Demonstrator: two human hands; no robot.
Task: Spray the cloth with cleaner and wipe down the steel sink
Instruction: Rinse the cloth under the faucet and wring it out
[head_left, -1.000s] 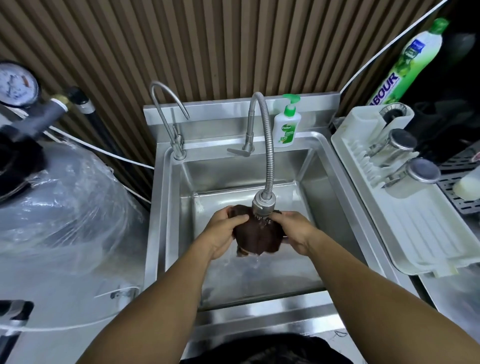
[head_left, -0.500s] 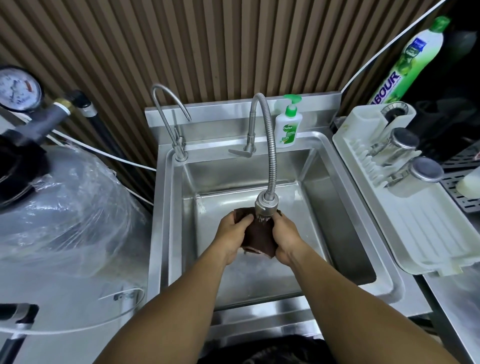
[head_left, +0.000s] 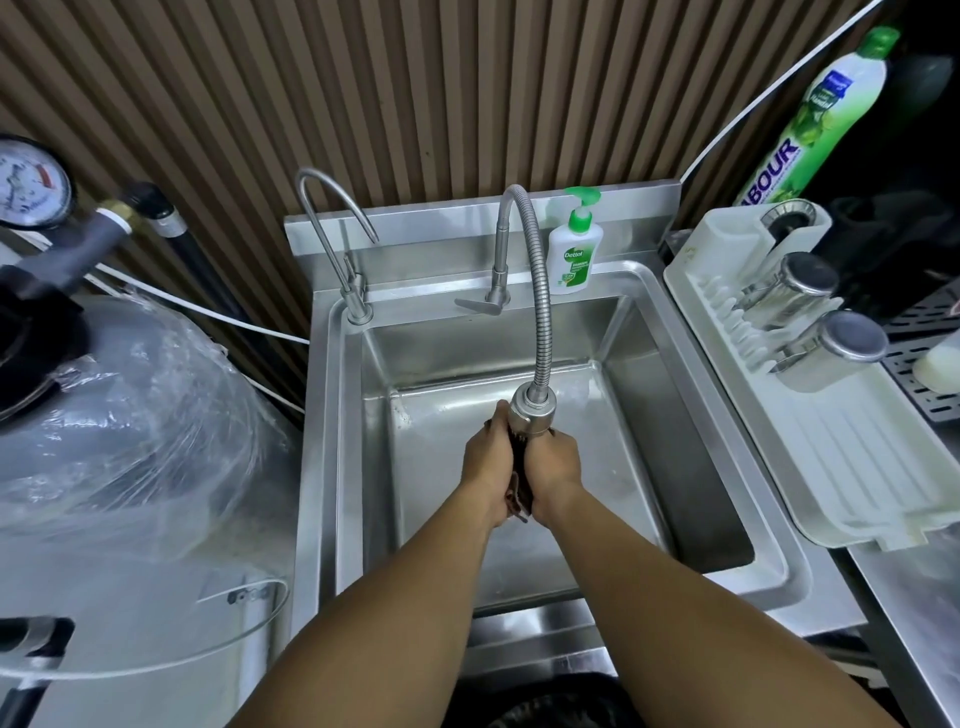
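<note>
A dark brown cloth (head_left: 521, 486) is squeezed between both my hands over the middle of the steel sink (head_left: 644, 415). My left hand (head_left: 485, 462) presses it from the left and my right hand (head_left: 556, 467) from the right, palms facing each other. Only a narrow strip of cloth shows between them. The spray head of the flexible faucet (head_left: 530, 410) hangs directly above my fingers. I cannot tell whether water is running.
A second thin tap (head_left: 337, 234) stands at the sink's back left. A white-and-green soap pump bottle (head_left: 576, 249) sits on the back ledge. A white drying rack (head_left: 831, 447) with steel cups lies to the right, a green cleaner bottle (head_left: 815, 114) behind it. A plastic-wrapped tank (head_left: 130, 415) fills the left.
My hands have closed together, pressing the cloth from a spread-out bundle into a thin strip. They stay under the faucet head.
</note>
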